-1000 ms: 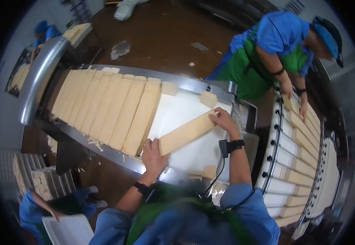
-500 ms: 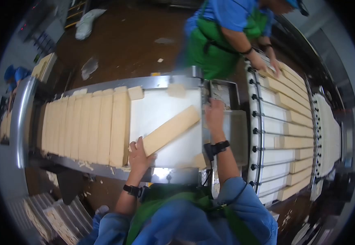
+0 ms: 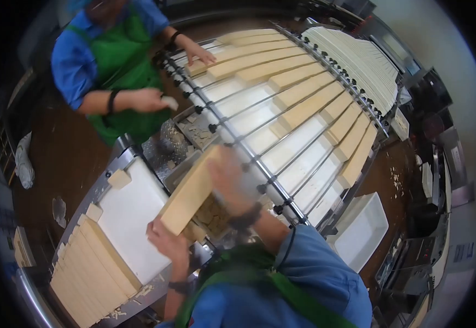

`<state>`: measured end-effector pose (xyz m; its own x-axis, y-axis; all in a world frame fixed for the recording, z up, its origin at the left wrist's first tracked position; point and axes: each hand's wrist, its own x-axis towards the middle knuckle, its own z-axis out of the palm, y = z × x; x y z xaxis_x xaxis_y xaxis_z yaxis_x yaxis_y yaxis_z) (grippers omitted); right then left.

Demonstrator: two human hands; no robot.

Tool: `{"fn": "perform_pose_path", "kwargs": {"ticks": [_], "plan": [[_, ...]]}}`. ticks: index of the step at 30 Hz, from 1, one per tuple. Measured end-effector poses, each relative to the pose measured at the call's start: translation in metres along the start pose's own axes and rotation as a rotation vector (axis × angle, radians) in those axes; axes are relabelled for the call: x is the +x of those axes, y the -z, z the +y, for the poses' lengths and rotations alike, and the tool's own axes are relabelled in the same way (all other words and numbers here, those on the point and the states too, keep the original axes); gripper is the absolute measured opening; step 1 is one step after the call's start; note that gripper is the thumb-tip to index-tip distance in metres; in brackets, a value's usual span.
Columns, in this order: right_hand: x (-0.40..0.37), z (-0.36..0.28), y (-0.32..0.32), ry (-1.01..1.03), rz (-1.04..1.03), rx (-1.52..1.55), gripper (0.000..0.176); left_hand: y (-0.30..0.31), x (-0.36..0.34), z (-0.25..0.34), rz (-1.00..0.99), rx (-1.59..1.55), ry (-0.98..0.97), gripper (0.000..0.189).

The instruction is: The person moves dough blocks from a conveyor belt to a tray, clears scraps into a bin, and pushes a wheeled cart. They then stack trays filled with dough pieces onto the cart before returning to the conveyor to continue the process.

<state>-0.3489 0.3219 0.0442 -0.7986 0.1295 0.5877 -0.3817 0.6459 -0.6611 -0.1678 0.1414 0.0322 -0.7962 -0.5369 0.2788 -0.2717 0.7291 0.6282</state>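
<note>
A long pale-tan block (image 3: 187,192) is held at a slant over the gap between two work surfaces. My left hand (image 3: 168,241) is closed around its near end. Blurred by motion, my right hand (image 3: 231,177) lies against the right side of the far end, its fingers overlapping the block. Below the block is a bin of broken tan pieces (image 3: 214,216). To the right, a white slanted conveyor (image 3: 249,115) with metal divider rods carries several similar blocks (image 3: 309,101) in lanes.
At left, a row of tan blocks (image 3: 90,268) stands on a white-topped table (image 3: 131,210). A co-worker in a green apron (image 3: 120,60) touches a far-lane block with one hand and holds a small pale piece in the other. A white tub (image 3: 358,235) sits at lower right.
My view has turned right toward the lanes. The block has come off the white table, and my right hand, earlier apart from it, is now against its far end.
</note>
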Motion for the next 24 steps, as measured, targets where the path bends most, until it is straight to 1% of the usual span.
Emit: {"fn": "perform_pose_path", "kwargs": {"ticks": [1, 2, 3, 4, 5, 6, 7, 8, 9, 10, 11, 12, 13, 14, 15, 16, 17, 18, 19, 20, 21, 22, 23, 24], "plan": [[0.018, 0.026, 0.028, 0.026, 0.096, -0.08, 0.039, -0.016, 0.004, 0.03, -0.047, -0.023, -0.058, 0.075], [0.036, 0.052, 0.058, -0.046, 0.148, -0.067, 0.039, -0.031, 0.006, 0.061, -0.097, -0.045, -0.112, 0.076], [0.053, 0.078, 0.087, -0.118, 0.198, -0.054, 0.038, -0.04, 0.008, 0.097, -0.146, -0.013, -0.215, 0.077], [0.069, 0.107, 0.114, -0.135, 0.28, -0.147, 0.04, -0.05, 0.009, 0.134, -0.193, 0.02, -0.317, 0.078], [0.08, 0.142, 0.138, -0.206, 0.282, -0.228, 0.04, -0.066, 0.006, 0.163, -0.26, 0.022, -0.338, 0.078], [0.091, 0.166, 0.162, -0.318, 0.233, -0.252, 0.042, -0.082, 0.001, 0.19, -0.327, 0.026, -0.358, 0.078], [0.101, 0.188, 0.183, -0.432, 0.184, -0.274, 0.044, -0.093, -0.001, 0.218, -0.328, 0.024, -0.361, 0.078], [0.106, 0.22, 0.199, -0.431, 0.187, -0.276, 0.044, -0.1, -0.002, 0.246, -0.482, 0.053, -0.363, 0.078], [0.109, 0.257, 0.21, -0.421, 0.046, -0.352, 0.048, -0.109, -0.003, 0.269, -0.636, 0.083, -0.364, 0.077], [0.118, 0.273, 0.22, -0.411, -0.095, -0.428, 0.052, -0.121, -0.005, 0.284, -0.636, 0.08, -0.37, 0.077], [0.127, 0.287, 0.225, -0.451, -0.258, -0.591, 0.054, -0.135, -0.007, 0.298, -0.651, 0.107, -0.395, 0.079], [0.138, 0.286, 0.23, -0.451, -0.253, -0.592, 0.054, -0.149, -0.008, 0.309, -0.665, 0.135, -0.421, 0.082], [0.148, 0.283, 0.235, -0.55, -0.306, -0.72, 0.054, -0.169, -0.009, 0.316, -0.665, 0.136, -0.424, 0.082], [0.155, 0.278, 0.24, -0.649, -0.361, -0.848, 0.055, -0.193, -0.011, 0.318, -0.625, 0.057, -0.509, 0.082], [0.156, 0.276, 0.244, -0.652, -0.362, -0.846, 0.055, -0.214, -0.013, 0.321, -0.585, -0.022, -0.591, 0.081], [0.153, 0.275, 0.248, -0.545, -0.264, -0.872, 0.057, -0.228, -0.015, 0.329, -0.588, -0.02, -0.591, 0.081], [0.149, 0.273, 0.249, -0.436, -0.164, -0.895, 0.06, -0.242, -0.017, 0.338, -0.643, -0.203, -0.467, 0.08], [0.14, 0.272, 0.248, -0.436, -0.167, -0.895, 0.06, -0.254, -0.017, 0.347, -0.692, -0.385, -0.337, 0.078], [0.126, 0.271, 0.245, -0.312, -0.137, -0.883, 0.063, -0.264, -0.016, 0.351, -0.711, -0.503, -0.171, 0.073], [0.113, 0.268, 0.241, -0.186, -0.108, -0.868, 0.067, -0.27, -0.018, 0.352, -0.71, -0.505, -0.164, 0.073], [0.1, 0.261, 0.238, -0.181, -0.114, -0.869, 0.067, -0.277, -0.019, 0.352, -0.637, -0.527, -0.132, 0.071], [0.086, 0.252, 0.233, -0.154, -0.167, -0.772, 0.069, -0.281, -0.021, 0.352, -0.564, -0.545, -0.098, 0.07], [0.076, 0.245, 0.231, -0.128, -0.224, -0.673, 0.071, -0.285, -0.022, 0.349, -0.561, -0.542, -0.085, 0.07], [0.069, 0.239, 0.231, -0.123, -0.244, -0.667, 0.071, -0.285, -0.021, 0.347, -0.528, -0.573, -0.123, 0.07]]}}
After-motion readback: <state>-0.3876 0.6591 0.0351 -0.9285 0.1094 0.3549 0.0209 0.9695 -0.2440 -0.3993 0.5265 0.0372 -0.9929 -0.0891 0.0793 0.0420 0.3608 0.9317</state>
